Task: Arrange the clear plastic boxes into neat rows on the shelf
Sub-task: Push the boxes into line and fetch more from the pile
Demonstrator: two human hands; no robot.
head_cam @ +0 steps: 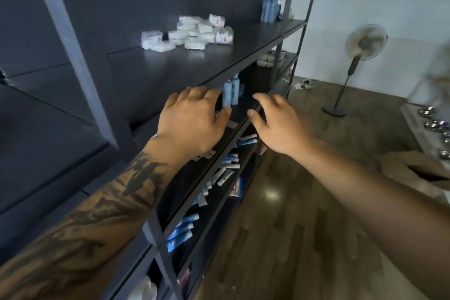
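Observation:
A loose heap of clear plastic boxes with white contents lies on the dark upper shelf, far from both hands. My left hand reaches under that shelf's front edge, fingers spread and relaxed, holding nothing. My right hand hovers beside it at the front of the shelf below, fingers loosely extended and empty. Small clear flat pieces lie on the lower shelf just under my left wrist.
Pale blue bottles stand on the second shelf just beyond my left fingers; more blue bottles stand at the upper shelf's far end. Blue-and-white tubes are scattered on lower shelves. A standing fan and cardboard box sit on the wooden floor to the right.

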